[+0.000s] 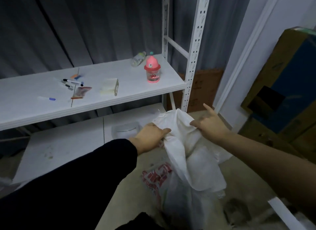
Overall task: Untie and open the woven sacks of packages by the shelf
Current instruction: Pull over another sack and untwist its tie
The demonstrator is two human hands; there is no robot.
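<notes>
A white woven sack (181, 175) with red print stands on the floor in front of the white shelf (95, 101). Its top is bunched and pulled apart between my hands. My left hand (150, 135), in a dark sleeve, grips the sack's mouth on the left side. My right hand (210, 125) pinches the fabric on the right side, with the index and little fingers sticking out. I cannot see any tie or the sack's contents.
The shelf carries a pink bottle (152, 70), a clear bottle (138, 58), markers (73, 82) and small packets. A clear tub (125, 129) sits on the lower shelf. Cardboard boxes (282, 92) are stacked at right. A shelf post (193, 58) rises behind the sack.
</notes>
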